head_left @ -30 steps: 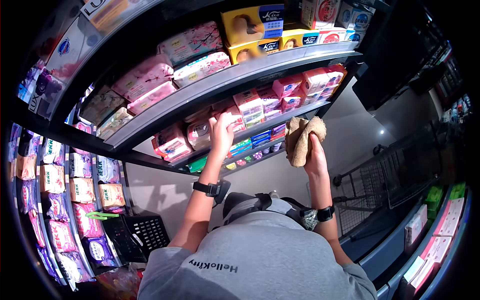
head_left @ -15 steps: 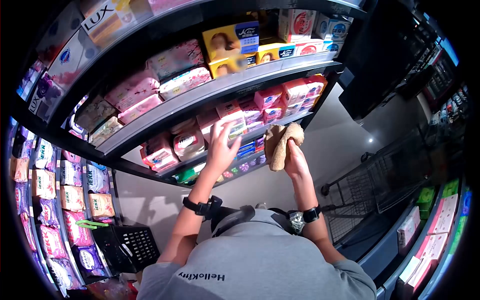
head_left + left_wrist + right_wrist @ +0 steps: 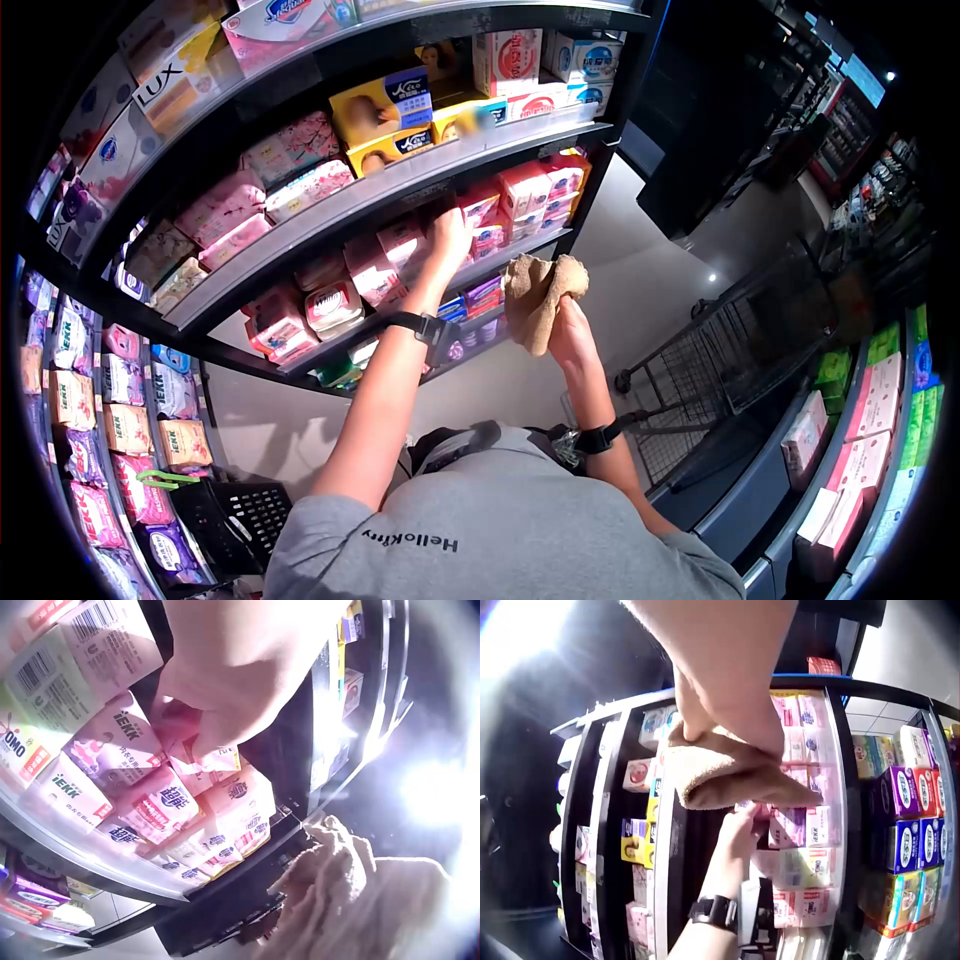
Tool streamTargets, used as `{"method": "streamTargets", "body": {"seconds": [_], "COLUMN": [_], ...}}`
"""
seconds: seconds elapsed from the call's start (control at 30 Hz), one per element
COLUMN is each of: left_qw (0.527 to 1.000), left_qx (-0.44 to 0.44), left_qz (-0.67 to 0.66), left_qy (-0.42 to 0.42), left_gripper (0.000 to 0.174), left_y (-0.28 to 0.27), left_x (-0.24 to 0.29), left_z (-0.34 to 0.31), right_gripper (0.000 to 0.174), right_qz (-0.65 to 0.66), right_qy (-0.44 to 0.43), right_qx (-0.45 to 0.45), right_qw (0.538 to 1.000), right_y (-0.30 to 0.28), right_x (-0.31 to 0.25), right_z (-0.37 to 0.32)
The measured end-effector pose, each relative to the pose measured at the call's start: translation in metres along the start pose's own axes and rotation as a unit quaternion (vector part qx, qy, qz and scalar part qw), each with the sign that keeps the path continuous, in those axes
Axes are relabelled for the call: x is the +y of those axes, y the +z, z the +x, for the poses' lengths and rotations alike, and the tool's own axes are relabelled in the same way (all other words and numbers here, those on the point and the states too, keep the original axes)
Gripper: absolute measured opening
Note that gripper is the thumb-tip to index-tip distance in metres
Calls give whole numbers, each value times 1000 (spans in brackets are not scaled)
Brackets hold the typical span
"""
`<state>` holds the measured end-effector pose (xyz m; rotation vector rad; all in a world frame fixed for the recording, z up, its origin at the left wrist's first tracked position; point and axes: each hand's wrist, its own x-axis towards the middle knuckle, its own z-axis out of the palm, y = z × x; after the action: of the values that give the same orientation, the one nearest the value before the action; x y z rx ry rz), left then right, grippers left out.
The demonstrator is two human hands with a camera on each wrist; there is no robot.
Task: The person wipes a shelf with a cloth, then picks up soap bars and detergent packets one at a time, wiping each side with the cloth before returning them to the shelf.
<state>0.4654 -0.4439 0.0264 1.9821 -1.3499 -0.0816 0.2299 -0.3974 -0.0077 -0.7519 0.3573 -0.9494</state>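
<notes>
My left hand (image 3: pixel 452 238) reaches into the lower shelf of soap packs. In the left wrist view its fingers curl down onto a pink soap pack (image 3: pixel 215 763), and the fingertips are partly hidden behind the hand. Beside that pack stand pink and white iEKK packs (image 3: pixel 120 739) and more pink packs (image 3: pixel 161 802) with blue lettering. My right hand (image 3: pixel 572 338) grips a folded tan cloth (image 3: pixel 535 305), held up in front of the shelf. In the right wrist view the cloth (image 3: pixel 720 771) overlaps part of the soap rows.
Boxed soaps (image 3: pixel 380 105) fill the shelf above, behind a clear front lip (image 3: pixel 330 190). A black basket (image 3: pixel 235 515) with a green handle stands at lower left, beside racks of pouches (image 3: pixel 125 430). A wire cart (image 3: pixel 690 400) is at right, near another shelf unit (image 3: pixel 850 470).
My left hand drew back from the shelf with fingers spread, then went in again farther right among the pink packs. My right hand keeps the cloth. The view has shifted to the right.
</notes>
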Motion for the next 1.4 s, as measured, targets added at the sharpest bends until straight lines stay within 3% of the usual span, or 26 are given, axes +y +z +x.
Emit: {"method": "streamTargets", "body": {"seconds": [0.13,0.2,0.3,0.37,0.4,0.43,0.47,0.5,0.57,0.63,0.7,0.77,0.87,1.0,1.17,1.27,1.4], "left_qw": [998,983,939,885,883,854,851,846,857,869,902,915,922,931,941,926,899], "left_qx": [39,106,30,-27,-16,-41,-15,12,61,109,181,221,271,220,199,183,107], "left_qz": [-40,-129,-334,-463,-464,-517,-524,-530,-508,-477,-384,-323,-248,-279,-247,-304,-411], "left_qy": [20,71,71,38,75,35,44,54,67,74,83,93,123,85,116,125,112], "left_gripper": [34,44,43,40,39,42,43,45,48,51,55,57,57,50,52,56,86], "left_y": [-10,-21,-50,-75,-91,-109,-120,-130,-156,-176,-186,-192,-207,-205,-199,-199,-199], "left_x": [5,15,31,49,60,73,78,82,92,102,112,115,115,117,115,121,125], "left_z": [-10,-25,-60,-85,-96,-108,-116,-123,-138,-152,-166,-184,-200,-202,-202,-202,-198], "right_gripper": [51,50,49,52,55,57,62,63,62,62,60,57,56,29,19,27,46], "right_qz": [-7,-11,-3,-6,22,51,48,68,99,50,-88,-69,-69,-82,-72,52,128], "right_qy": [-16,-31,-17,-18,-25,-32,-41,-48,-18,28,-51,-127,-156,-157,-179,-163,-107], "right_qx": [-4,-3,-9,-27,-46,-65,-127,-106,-174,-128,-129,-148,-157,-128,-120,-128,-131], "right_qw": [1000,999,1000,999,998,996,990,991,980,990,986,978,973,976,974,977,977], "right_y": [-4,3,11,20,27,34,47,65,96,142,171,197,202,192,175,167,162], "right_x": [-23,-34,-31,-23,-20,-18,-23,-25,-37,-52,-52,-50,-42,-50,-49,-43,-49], "right_z": [0,-3,-3,0,2,2,-3,-5,-9,-13,-30,-44,-55,-60,-56,-54,-53]}}
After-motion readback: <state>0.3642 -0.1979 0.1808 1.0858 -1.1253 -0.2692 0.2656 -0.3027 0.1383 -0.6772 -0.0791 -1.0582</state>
